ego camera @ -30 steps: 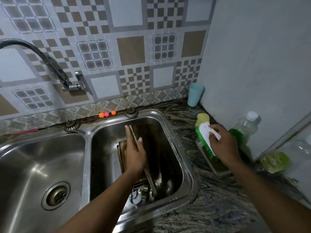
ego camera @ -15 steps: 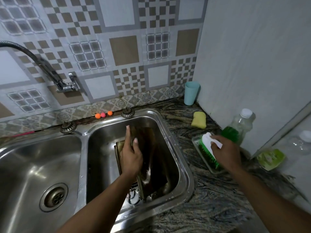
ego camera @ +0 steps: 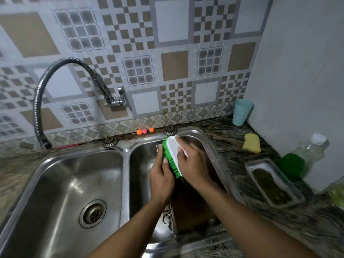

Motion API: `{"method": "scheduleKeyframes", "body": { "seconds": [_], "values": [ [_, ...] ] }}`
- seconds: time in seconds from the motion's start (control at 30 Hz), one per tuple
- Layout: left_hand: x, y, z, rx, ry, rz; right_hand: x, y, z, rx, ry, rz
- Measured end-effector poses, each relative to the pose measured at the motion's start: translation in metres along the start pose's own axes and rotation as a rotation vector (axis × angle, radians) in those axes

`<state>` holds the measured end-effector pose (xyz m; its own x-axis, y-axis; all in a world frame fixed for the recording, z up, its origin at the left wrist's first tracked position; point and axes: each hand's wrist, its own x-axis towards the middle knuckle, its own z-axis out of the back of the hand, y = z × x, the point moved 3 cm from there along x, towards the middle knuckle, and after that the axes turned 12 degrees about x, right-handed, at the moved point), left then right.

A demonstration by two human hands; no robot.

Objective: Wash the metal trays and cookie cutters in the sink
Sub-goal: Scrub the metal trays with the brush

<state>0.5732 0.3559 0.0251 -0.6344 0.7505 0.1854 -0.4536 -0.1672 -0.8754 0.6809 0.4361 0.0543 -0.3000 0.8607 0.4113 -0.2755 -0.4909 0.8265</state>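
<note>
A dark metal tray (ego camera: 189,207) stands on edge in the right basin of the steel double sink (ego camera: 214,146). My left hand (ego camera: 161,180) grips the tray's upper edge, thumb in front. My right hand (ego camera: 193,164) holds a scrub brush (ego camera: 172,157) with a white back and green bristles, and the bristles press against the tray just above my left thumb. Shiny cookie cutters (ego camera: 167,218) lie at the bottom of the basin, mostly hidden by my arm and the tray.
The left basin with its drain (ego camera: 92,214) holds nothing. A flexible tap hose (ego camera: 40,101) hangs over the left side. On the counter at the right: a soap dish (ego camera: 273,185), a yellow sponge (ego camera: 251,143), a green liquid bottle (ego camera: 305,155), a blue cup (ego camera: 242,112).
My right hand lifted the brush off the soap dish and carried it left over the right basin onto the tray. My left hand kept hold of the tray. The view tilted upward.
</note>
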Motion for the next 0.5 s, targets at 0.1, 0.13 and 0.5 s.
{"method": "scheduleKeyframes", "body": {
  "seconds": [0.1,0.13,0.5],
  "values": [
    [0.004,0.005,0.028,0.027,-0.012,-0.008,0.0,-0.027,-0.002,-0.027,-0.124,-0.244],
    [0.005,0.004,0.036,0.036,-0.003,-0.027,-0.002,-0.025,-0.007,-0.016,-0.175,-0.275],
    [0.039,0.037,0.091,-0.037,-0.096,0.06,-0.017,0.047,-0.095,0.047,-0.063,0.005]
  ]
}}
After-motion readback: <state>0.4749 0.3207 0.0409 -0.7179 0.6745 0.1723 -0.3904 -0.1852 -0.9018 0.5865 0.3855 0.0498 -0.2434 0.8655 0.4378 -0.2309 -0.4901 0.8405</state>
